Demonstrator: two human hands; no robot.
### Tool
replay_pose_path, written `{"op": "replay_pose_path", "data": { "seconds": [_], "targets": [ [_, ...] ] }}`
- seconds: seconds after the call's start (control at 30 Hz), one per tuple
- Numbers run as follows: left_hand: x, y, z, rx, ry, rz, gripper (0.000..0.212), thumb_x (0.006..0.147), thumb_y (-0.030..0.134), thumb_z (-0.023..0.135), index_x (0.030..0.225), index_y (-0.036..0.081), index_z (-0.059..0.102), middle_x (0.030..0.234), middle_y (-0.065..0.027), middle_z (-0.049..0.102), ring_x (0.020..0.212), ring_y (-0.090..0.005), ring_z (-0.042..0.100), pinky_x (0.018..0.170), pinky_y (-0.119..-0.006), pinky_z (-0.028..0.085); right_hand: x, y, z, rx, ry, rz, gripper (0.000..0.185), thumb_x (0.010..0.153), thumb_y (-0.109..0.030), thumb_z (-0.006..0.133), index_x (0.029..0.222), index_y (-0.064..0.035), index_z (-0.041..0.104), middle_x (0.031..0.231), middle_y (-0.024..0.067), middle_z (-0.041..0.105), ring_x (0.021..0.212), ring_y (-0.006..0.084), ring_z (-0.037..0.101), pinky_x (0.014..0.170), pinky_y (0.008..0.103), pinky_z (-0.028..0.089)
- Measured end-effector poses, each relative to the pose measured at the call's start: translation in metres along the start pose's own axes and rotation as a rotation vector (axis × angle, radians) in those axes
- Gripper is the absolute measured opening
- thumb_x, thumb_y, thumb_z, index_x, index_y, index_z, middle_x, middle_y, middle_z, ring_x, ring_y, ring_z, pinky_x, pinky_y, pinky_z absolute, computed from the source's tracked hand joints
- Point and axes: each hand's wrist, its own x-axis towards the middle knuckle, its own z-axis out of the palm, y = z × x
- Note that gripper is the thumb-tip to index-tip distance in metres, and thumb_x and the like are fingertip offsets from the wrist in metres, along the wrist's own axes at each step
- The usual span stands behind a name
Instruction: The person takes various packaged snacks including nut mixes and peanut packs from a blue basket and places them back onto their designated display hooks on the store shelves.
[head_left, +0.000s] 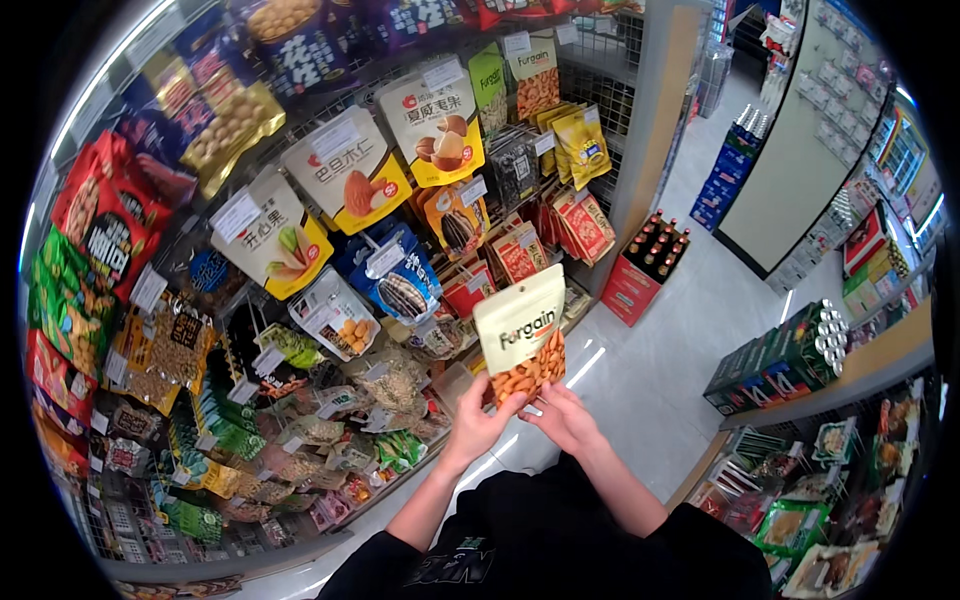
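Between my two hands stands an upright cream snack pouch (525, 337) with nuts, seemingly almonds, pictured on its lower half and a hang hole at its top. My left hand (484, 420) grips its lower left edge, the thumb across the front. At the lower right corner, my right hand (562, 420) holds the pouch from the side and below, its fingers partly hidden. Beyond the pouch, red snack packets (517, 251) hang on the rack. A blue sunflower-seed bag (394, 274) hangs to the left of it.
A wire-grid rack (600, 112) of hanging snack bags curves along my left. A red crate of bottles (645, 266) stands on the grey tiled floor (634, 375) ahead. To my right are stacked can packs (776, 360) and a low shelf of packaged food (787, 517).
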Motion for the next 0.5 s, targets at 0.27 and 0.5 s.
{"op": "replay_pose_path", "data": {
  "seconds": [0.27,0.5],
  "targets": [
    [0.123,-0.004,0.048,0.262,-0.008,0.093,0.038,0.078,0.015,0.076,0.107,-0.002,0.059,0.08,-0.008,0.065,0.058,-0.0106,0.052,0.054,-0.024,0.042,0.1,-0.102,-0.05,0.034,-0.207,-0.031,0.045,0.098,-0.027,0.05,0.139,-0.0147,0.033,0.134,0.004,0.048,0.12,0.0193,0.048,0.097,0.0412,0.041],
    [0.269,0.027,0.076,0.303,-0.047,0.289,0.034,0.082,0.007,0.069,0.113,-0.002,0.057,0.101,-0.0117,0.062,0.084,-0.0167,0.062,0.066,-0.027,0.051,0.199,-0.233,-0.066,0.114,-0.315,-0.199,0.051,0.098,-0.02,0.049,0.144,-0.0134,0.026,0.145,0.003,0.036,0.133,0.0209,0.035,0.111,0.0417,0.028]
  ]
}}
